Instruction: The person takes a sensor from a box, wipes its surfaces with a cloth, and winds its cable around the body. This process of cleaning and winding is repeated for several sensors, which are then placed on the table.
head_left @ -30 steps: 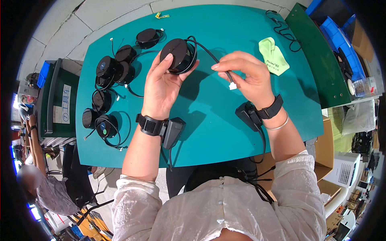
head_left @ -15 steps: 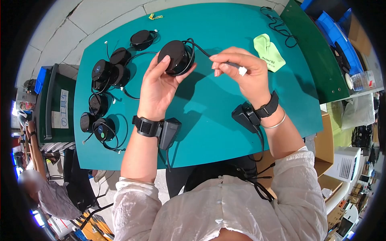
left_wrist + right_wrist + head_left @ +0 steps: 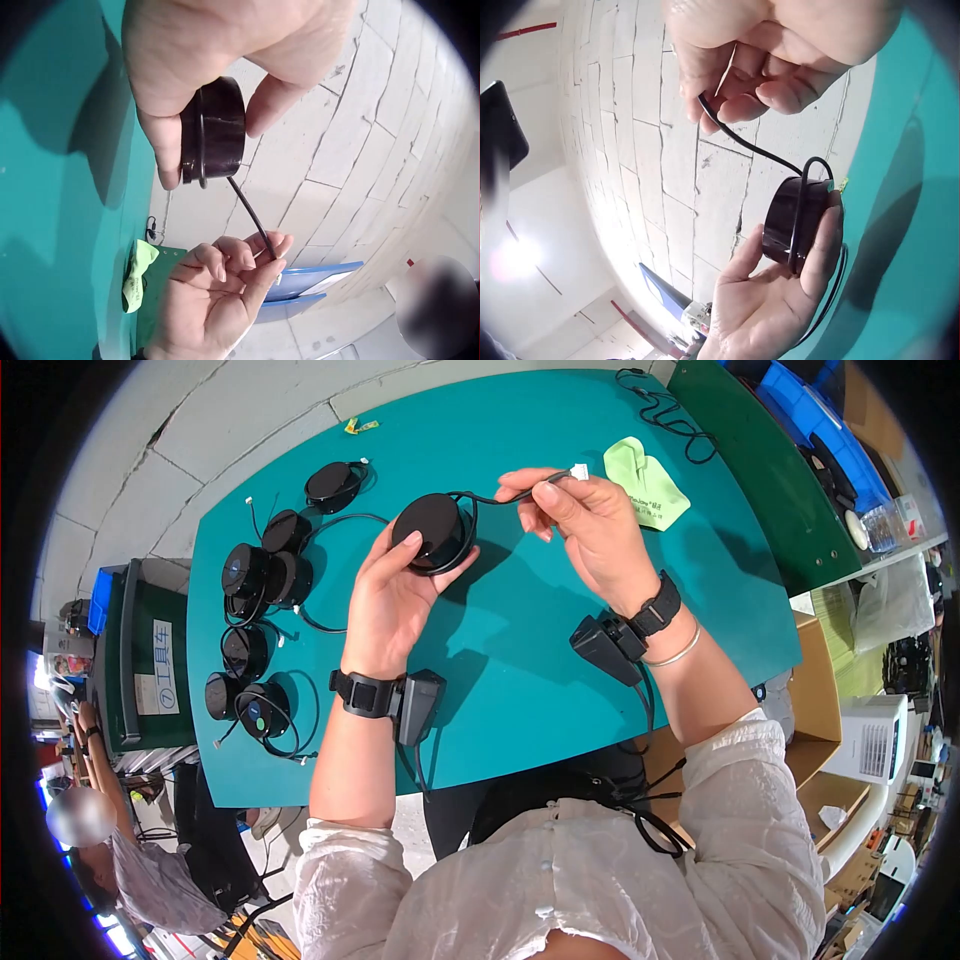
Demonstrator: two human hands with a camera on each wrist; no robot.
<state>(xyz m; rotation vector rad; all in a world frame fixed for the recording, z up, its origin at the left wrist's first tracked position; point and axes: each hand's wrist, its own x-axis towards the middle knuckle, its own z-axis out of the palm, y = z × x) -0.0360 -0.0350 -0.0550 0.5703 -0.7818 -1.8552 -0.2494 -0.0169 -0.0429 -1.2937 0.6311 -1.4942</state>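
My left hand [image 3: 388, 605] grips a black round puck-shaped device [image 3: 427, 528] by its sides, thumb on the near edge, above the table. A black cable [image 3: 253, 214] loops around the device's side and runs across to my right hand [image 3: 598, 545]. There the thumb and fingers pinch the cable near its end. A small white connector [image 3: 580, 472] sticks out past those fingers. In the right wrist view the device [image 3: 784, 217] sits between the left thumb and fingers, with the cable bowed between the two hands.
Several similar black devices [image 3: 245, 568] with cables lie on the left of the green table [image 3: 520, 690]. A light green cloth [image 3: 648, 485] and a black cable [image 3: 665, 415] lie at the right. A dark green panel [image 3: 760, 490] borders that side. Another person [image 3: 150, 870] is at far left.
My right hand has turned and risen with the cable end, so the connector, first pointing down, now points up beyond the fingers. My left hand keeps its hold on the device.
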